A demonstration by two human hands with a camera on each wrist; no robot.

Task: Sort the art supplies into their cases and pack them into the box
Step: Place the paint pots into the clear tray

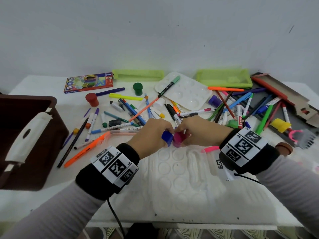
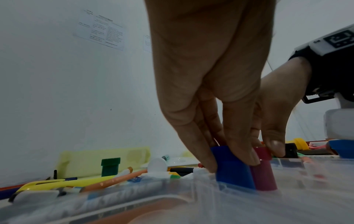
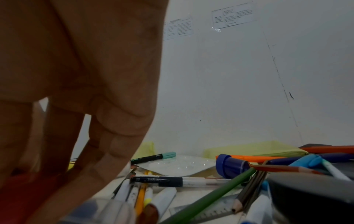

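The left hand (image 2: 206,84) holds a blue pot (image 2: 232,168). The right hand (image 1: 200,131) holds a pink pot (image 2: 263,171). The pots touch, standing in a clear case (image 2: 172,203).

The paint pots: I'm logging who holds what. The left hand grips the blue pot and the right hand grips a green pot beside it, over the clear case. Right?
Not quite. The left hand does grip the blue pot, but the pot in the right hand is pink, not green, as the head view shows. The green pot stands untouched farther back on the table.
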